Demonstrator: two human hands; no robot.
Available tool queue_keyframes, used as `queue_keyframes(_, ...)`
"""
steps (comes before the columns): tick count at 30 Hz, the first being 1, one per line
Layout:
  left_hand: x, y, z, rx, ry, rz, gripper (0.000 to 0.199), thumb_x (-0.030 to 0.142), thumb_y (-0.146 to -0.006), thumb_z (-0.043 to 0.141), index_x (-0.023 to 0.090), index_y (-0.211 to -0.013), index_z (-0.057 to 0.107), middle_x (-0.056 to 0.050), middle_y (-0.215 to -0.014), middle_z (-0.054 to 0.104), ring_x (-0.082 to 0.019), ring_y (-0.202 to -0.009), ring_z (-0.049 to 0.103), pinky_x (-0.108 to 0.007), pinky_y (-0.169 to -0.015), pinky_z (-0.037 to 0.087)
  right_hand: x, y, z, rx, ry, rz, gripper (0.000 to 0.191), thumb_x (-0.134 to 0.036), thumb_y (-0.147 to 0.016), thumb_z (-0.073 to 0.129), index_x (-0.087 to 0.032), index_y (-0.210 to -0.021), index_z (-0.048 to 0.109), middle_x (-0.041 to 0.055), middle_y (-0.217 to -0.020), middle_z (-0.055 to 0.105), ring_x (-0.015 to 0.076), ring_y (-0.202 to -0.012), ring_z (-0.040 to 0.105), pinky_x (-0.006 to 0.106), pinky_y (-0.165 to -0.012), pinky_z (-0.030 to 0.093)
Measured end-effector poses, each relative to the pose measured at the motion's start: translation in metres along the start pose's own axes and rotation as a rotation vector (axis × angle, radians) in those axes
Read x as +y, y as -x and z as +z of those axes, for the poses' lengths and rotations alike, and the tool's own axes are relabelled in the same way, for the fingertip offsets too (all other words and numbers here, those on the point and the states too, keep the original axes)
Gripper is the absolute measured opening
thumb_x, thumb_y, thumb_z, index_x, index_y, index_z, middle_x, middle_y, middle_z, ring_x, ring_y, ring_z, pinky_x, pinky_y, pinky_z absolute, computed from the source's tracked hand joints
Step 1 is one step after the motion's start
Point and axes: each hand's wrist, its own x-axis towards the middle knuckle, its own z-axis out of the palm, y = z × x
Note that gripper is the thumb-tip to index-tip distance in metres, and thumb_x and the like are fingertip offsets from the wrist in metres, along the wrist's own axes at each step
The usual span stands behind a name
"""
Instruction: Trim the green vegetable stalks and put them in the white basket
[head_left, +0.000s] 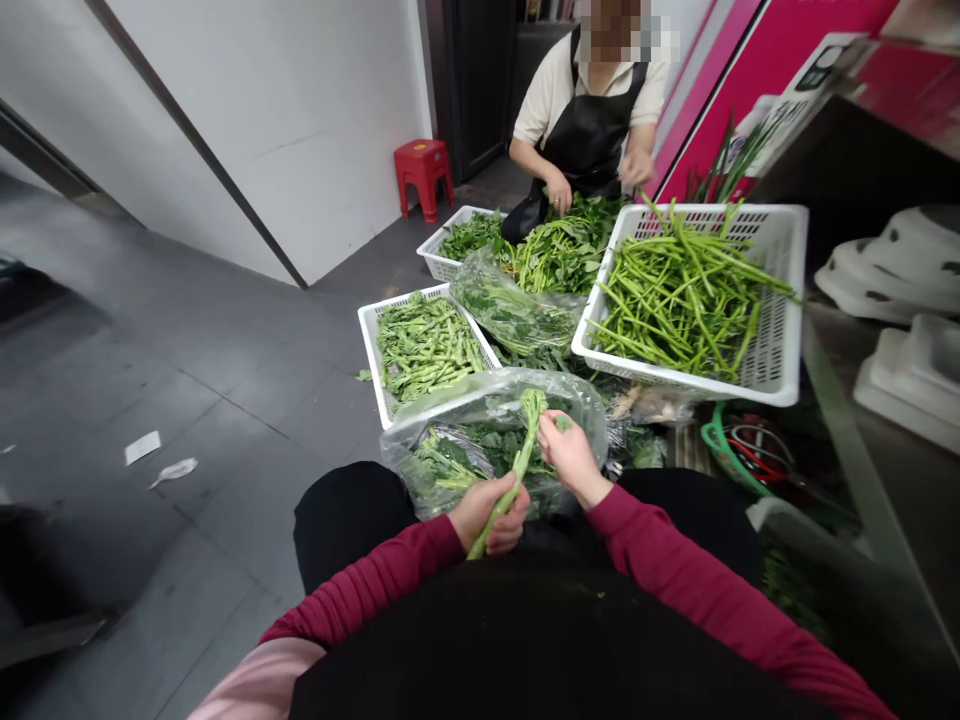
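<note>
With our left hand (484,502) we hold the long, light-green vegetable stalk (523,456) low, probably for steadiness, while our right hand (576,458) narrowly pinches its far end.

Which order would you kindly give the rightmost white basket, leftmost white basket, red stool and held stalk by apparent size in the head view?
1. Rightmost white basket
2. Leftmost white basket
3. Red stool and held stalk: unsure; the stalk is longer, thinner and nearer.
</note>
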Motion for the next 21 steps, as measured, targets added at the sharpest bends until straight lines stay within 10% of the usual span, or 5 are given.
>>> queue_keyframes(7, 0.015, 0.000, -0.003, -0.058, 0.091, -0.066, 0.042, 0.049, -0.085, 0.024, 0.018, -0.063, 0.041, 0.007, -0.036, 0.024, -0.006, -0.022, 0.017, -0.016, -0.022, 0.018, -0.017, -0.011, -0.014, -0.110, -0.034, -0.008, 0.025, -0.038, -0.070, 0.058, -0.023, -0.079, 0.040, -0.0100, -0.045, 0.031, 0.0063, -0.037, 0.024, 0.019, -0.036, 0.018)
queue_keyframes(13, 0.010, -0.002, 0.006, -0.015, 0.050, -0.061, 0.038, 0.050, -0.084, 0.030, 0.018, -0.066, 0.041, 0.007, -0.037, 0.028, -0.006, -0.023, 0.022, -0.016, -0.023, 0.022, -0.006, -0.005, -0.025, -0.063, 0.809, -0.585, 0.008, -0.023, -0.076, 0.045, -0.019, -0.083, 0.049, 0.0029, -0.066, 0.055, 0.0152, -0.062, 0.052, 0.025, -0.060, 0.038)
queue_keyframes(18, 0.012, -0.012, 0.020, 0.246, -0.071, 0.102, 0.038, 0.053, -0.080, 0.036, 0.018, -0.066, 0.040, 0.008, -0.038, 0.032, -0.006, -0.024, 0.024, -0.017, -0.025, 0.024, 0.008, 0.020, -0.022, -0.284, 0.963, -0.836, 0.011, -0.017, -0.079, 0.039, -0.018, -0.081, 0.049, 0.0039, -0.066, 0.058, 0.0151, -0.062, 0.055, 0.023, -0.059, 0.039)
queue_keyframes(21, 0.038, -0.016, 0.022, 0.475, -0.274, 0.244, 0.037, 0.052, -0.078, 0.044, 0.017, -0.066, 0.042, 0.008, -0.038, 0.036, -0.006, -0.025, 0.029, -0.017, -0.026, 0.024, -0.007, 0.025, -0.046, -0.029, 0.935, -0.634, 0.010, -0.024, -0.080, 0.041, -0.019, -0.085, 0.049, 0.0029, -0.066, 0.058, 0.0149, -0.056, 0.054, 0.023, -0.053, 0.038)
